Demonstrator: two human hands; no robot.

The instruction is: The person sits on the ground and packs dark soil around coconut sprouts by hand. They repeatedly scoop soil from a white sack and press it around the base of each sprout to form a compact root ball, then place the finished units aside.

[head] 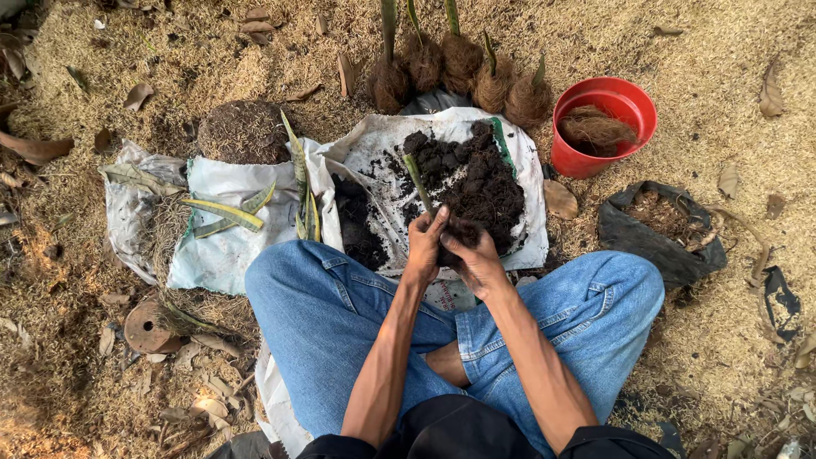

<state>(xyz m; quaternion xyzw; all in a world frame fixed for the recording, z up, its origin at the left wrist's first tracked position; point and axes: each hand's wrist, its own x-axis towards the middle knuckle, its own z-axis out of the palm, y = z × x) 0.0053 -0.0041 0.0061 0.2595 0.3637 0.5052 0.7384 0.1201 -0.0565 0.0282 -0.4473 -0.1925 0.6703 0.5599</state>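
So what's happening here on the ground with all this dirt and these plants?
A person sits cross-legged on straw-strewn ground, both hands together over a white sack spread with dark soil. The left hand and right hand press a clump of soil around the base of a green cutting. More long leaves lie on another sack to the left. Five fibre-wrapped plant balls stand in a row beyond, beside a red pot.
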